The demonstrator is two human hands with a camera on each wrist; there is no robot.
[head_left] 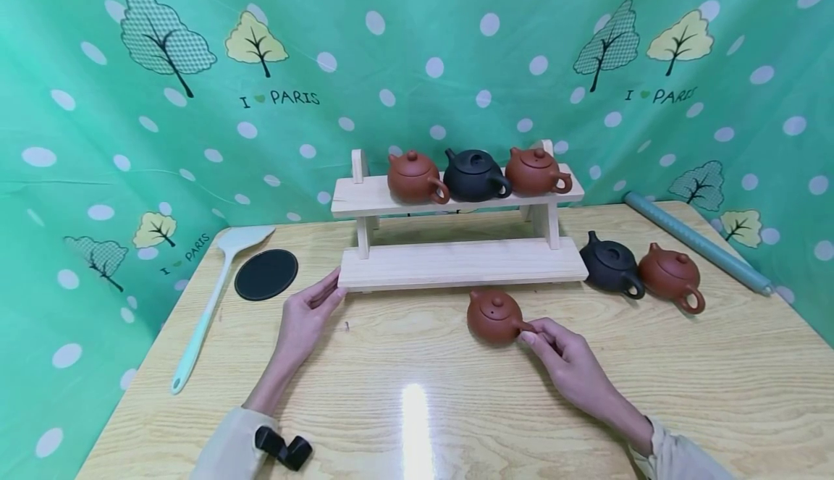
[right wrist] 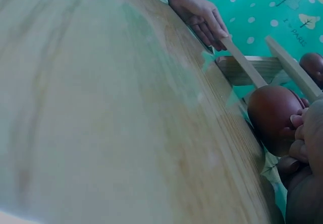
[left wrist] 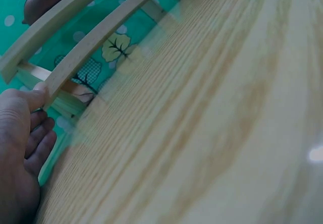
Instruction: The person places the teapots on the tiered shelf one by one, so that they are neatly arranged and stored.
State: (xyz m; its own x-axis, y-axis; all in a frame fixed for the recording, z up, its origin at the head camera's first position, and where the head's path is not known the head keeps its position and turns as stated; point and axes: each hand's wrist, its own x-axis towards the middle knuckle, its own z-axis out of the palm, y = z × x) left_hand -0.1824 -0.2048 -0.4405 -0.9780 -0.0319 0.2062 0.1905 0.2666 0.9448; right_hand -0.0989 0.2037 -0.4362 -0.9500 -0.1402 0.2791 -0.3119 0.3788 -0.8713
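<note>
My right hand pinches the handle of a reddish-brown clay teapot in front of the wooden two-tier shelf. In the right wrist view the same teapot shows its rounded side; whether its base touches the table cannot be told. At the shelf's lower left corner, my left hand grips the end of the lower board, thumb at the front edge in the left wrist view. On the upper tier stand a brown teapot, a black teapot and another brown teapot.
Right of the shelf, a black teapot and a brown teapot stand on the table. Behind them lies a green roll. On the left are a pale spatula and a black round mat. A green patterned cloth hangs behind.
</note>
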